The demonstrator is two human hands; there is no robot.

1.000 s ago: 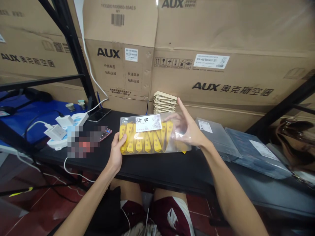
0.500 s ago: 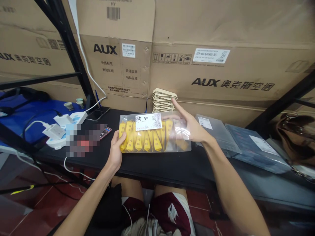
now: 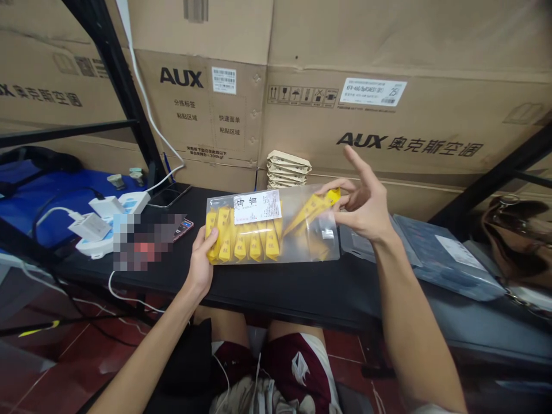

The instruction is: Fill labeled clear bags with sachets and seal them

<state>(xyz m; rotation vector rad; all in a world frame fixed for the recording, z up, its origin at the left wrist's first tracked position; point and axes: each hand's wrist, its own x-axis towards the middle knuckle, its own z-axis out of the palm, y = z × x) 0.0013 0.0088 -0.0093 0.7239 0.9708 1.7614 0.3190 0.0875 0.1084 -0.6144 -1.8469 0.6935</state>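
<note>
A clear plastic bag (image 3: 302,241) with a white label lies tilted above the black table (image 3: 280,290). It holds several yellow sachets in a row. My left hand (image 3: 202,261) grips the bag's left end, thumb on top. My right hand (image 3: 364,204) is at the bag's open right end. Its thumb and forefinger pinch a yellow sachet (image 3: 313,208) that sticks halfway out of the bag, while the other fingers are spread.
A stack of tan pouches (image 3: 287,169) stands behind the bag against big AUX cardboard boxes (image 3: 388,115). Grey plastic mailers (image 3: 435,253) lie at the right. A white power strip with chargers (image 3: 103,221) and a phone (image 3: 168,196) lie at the left. A black shelf post (image 3: 116,86) rises at the left.
My right hand came out of the bag, rising to the right and drawing one yellow sachet with it. My left hand kept its hold on the bag.
</note>
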